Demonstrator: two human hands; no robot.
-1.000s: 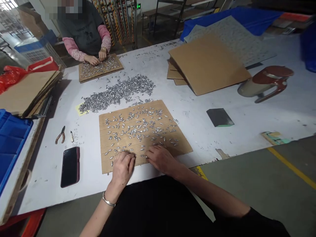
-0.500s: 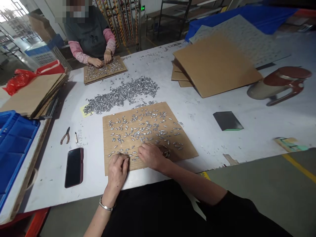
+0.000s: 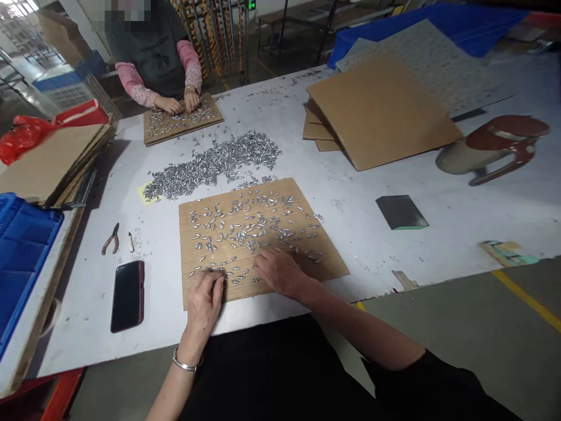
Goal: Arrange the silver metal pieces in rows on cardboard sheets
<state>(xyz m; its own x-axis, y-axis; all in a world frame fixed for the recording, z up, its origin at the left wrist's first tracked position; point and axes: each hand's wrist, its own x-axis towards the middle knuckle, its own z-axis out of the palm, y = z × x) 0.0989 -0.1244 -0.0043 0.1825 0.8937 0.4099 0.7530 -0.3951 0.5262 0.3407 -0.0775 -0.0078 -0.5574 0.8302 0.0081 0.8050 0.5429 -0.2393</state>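
Note:
Small silver spindle-shaped metal pieces (image 3: 258, 225) lie scattered over a corrugated cardboard sheet (image 3: 333, 266) in front of me. My left hand (image 3: 205, 298) rests at the sheet's near left edge, fingers curled and closed beside a row of pieces; what they pinch is hidden. To its right, my right hand (image 3: 280, 272) reaches over the sheet's near middle with bent fingers closed down among the pieces. Its fingertips are too covered to show what they grip. Behind the sheet spreads a long heap of the same pieces (image 3: 219, 164).
A phone (image 3: 127, 296), pliers (image 3: 111, 238) and a small pale-handled tool (image 3: 130, 241) lie left. A dark block (image 3: 402, 211), a jug (image 3: 495, 149) and stacked cardboard (image 3: 381, 111) are right. Across the table, a co-worker's hands (image 3: 179, 104) touch another covered sheet (image 3: 151, 139).
My right hand has shifted slightly right and up the sheet, uncovering pieces at its left. My left hand stays nearly in place. The whole view has tilted a little.

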